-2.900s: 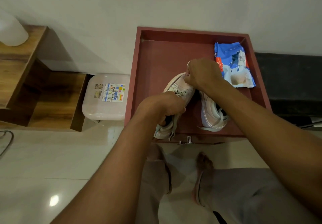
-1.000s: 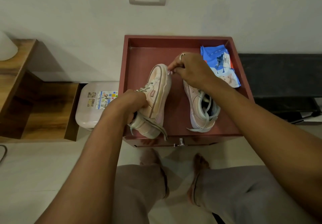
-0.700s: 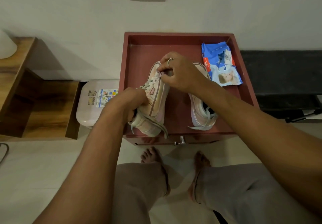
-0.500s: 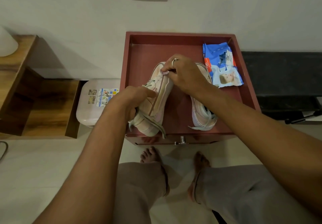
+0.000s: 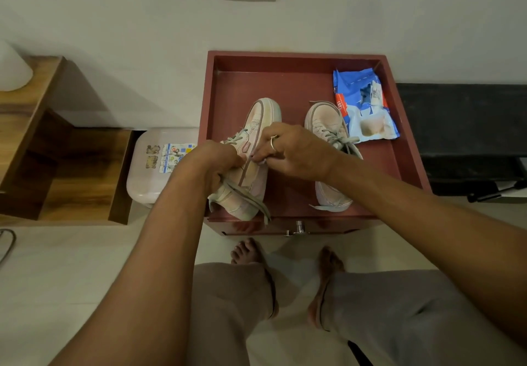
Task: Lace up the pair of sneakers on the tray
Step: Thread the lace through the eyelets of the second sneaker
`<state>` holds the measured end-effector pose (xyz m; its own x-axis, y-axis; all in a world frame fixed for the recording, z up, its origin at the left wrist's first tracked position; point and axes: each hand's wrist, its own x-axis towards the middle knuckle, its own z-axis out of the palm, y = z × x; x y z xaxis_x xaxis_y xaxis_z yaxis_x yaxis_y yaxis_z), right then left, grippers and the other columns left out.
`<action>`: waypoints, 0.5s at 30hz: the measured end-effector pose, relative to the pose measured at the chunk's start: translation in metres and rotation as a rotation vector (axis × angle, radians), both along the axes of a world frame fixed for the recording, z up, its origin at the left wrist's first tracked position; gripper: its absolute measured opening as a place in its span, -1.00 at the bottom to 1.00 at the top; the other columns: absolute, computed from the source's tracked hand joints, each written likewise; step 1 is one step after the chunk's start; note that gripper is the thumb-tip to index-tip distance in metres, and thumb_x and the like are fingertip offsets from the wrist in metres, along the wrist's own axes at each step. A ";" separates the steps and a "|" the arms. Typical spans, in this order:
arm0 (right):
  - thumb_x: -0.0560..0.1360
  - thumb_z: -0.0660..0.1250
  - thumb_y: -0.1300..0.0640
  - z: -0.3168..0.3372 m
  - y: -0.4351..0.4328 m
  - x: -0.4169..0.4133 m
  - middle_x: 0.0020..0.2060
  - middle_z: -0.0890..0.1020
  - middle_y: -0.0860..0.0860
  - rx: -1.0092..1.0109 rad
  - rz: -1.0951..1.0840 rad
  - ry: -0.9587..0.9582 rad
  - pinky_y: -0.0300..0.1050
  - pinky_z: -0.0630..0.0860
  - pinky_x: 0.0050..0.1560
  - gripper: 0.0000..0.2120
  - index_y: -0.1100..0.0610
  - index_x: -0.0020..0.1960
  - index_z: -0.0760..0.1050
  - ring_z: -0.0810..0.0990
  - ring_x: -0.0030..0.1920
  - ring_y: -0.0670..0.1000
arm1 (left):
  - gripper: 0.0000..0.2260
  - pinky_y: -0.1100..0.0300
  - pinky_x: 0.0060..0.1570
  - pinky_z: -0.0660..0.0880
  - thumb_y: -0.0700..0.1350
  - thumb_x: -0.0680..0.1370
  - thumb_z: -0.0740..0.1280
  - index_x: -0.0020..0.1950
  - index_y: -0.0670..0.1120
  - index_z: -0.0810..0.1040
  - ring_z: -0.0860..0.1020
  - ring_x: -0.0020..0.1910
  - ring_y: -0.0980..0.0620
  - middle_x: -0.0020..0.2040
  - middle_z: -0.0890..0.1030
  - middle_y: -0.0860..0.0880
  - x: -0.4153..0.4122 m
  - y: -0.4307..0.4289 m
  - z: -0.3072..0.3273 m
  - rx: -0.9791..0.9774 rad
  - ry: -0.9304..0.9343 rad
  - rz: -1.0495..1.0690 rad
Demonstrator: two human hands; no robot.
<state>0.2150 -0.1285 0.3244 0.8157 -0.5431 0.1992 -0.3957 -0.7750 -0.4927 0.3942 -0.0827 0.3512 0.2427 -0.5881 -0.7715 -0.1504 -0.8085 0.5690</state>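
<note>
**Desk:** What does the head camera give you?

**Operator:** I see the red tray (image 5: 211, 114) against the far wall, with both sneakers in it. The left sneaker (image 5: 263, 114) is tipped on its side at the tray's near-left part, toe pointing far. A loose lace (image 5: 248, 197) trails over the near rim.

**Desk:** And the hands?

**Operator:** The left hand (image 5: 216, 163) is curled round that sneaker's near end, gripping it. The right hand (image 5: 293, 152) has its fingertips pinched on a pale bit (image 5: 261, 161) against the sneaker's side. I cannot tell what that bit is.

**Desk:** The other shoe?

**Operator:** The right sneaker (image 5: 325, 122) sits flat just to the right, untouched, with its laces loose. The right forearm partly covers it. A blue packet (image 5: 365, 106) lies far right, just beside its toe.
</note>
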 end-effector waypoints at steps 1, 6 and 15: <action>0.49 0.46 0.22 0.000 -0.002 -0.001 -0.08 0.64 0.04 -0.025 -0.022 -0.007 0.00 0.60 -0.03 -0.85 0.13 0.05 0.72 0.60 -0.03 0.01 | -0.77 -0.17 0.12 0.56 -0.21 0.53 0.41 0.15 -0.21 0.49 0.64 0.04 -0.22 0.05 0.64 -0.23 -0.001 0.000 0.000 -0.006 0.002 -0.001; 0.49 0.44 0.21 0.000 0.008 0.008 -0.10 0.63 0.07 -0.039 -0.106 -0.029 0.05 0.60 -0.06 -0.85 0.17 0.03 0.72 0.60 -0.05 0.04 | -0.90 -0.18 0.14 0.55 -0.23 0.57 0.37 -0.01 -0.22 0.48 0.63 0.08 -0.23 0.07 0.64 -0.25 0.000 0.001 0.002 -0.017 -0.007 0.012; 0.49 0.43 0.22 0.002 0.017 0.014 -0.06 0.62 0.07 -0.020 -0.037 0.039 0.06 0.60 -0.03 -0.83 0.15 0.05 0.72 0.57 -0.01 0.05 | -0.91 -0.18 0.16 0.54 -0.25 0.58 0.33 -0.11 -0.18 0.48 0.64 0.07 -0.21 0.03 0.65 -0.24 0.001 0.004 0.004 -0.015 0.001 0.031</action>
<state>0.2292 -0.1116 0.3265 0.8028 -0.5688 0.1787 -0.4426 -0.7693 -0.4608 0.3948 -0.0786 0.3552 0.2601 -0.5921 -0.7628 -0.1245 -0.8039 0.5815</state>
